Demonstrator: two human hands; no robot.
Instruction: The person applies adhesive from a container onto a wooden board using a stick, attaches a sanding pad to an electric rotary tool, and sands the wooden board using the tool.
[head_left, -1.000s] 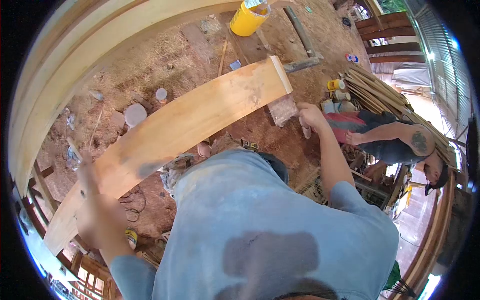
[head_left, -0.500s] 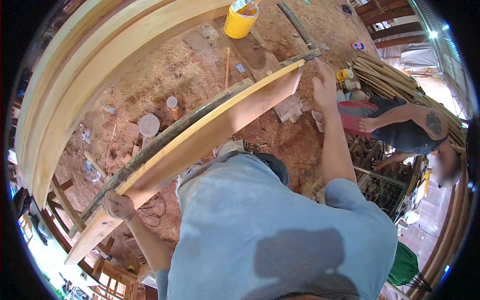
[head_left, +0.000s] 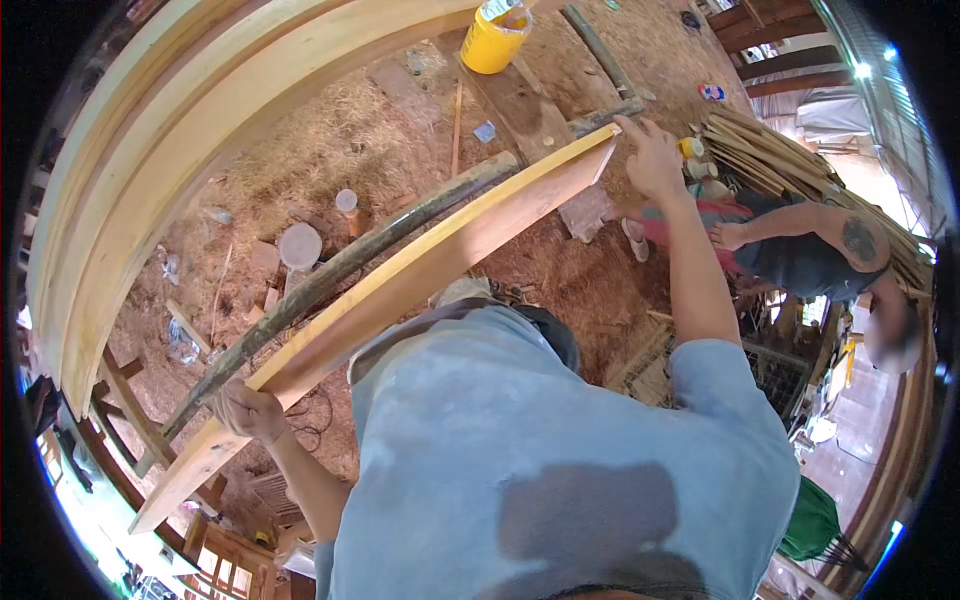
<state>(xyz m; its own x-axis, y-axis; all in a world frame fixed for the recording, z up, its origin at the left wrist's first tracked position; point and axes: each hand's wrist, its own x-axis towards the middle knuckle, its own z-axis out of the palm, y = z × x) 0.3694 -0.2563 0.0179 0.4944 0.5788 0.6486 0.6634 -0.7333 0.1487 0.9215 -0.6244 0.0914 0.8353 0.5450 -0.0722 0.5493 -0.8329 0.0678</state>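
Observation:
A long wooden board [head_left: 430,262] runs diagonally across the front of my body, its pale edge facing up. My left hand [head_left: 250,411] is wrapped around it near its lower left part, fingers closed over the edge. At the upper right end, my right hand [head_left: 655,160] grips the board's tip with the fingers bent over it. Just beyond the board lies a rough round pole [head_left: 350,262], roughly parallel to it, with a narrow gap between them along the middle.
Several large pale planks [head_left: 150,180] curve along the upper left. A yellow bucket [head_left: 494,40] stands at the top on a dirt floor [head_left: 400,120]. Another person [head_left: 820,240] bends over at the right, near a stack of wooden strips [head_left: 770,155]. A round lid [head_left: 300,246] lies beyond the pole.
The board has shifted slightly to the right and away from the pole, widening the gap. Both my hands moved with it. The other person has shifted slightly to the left.

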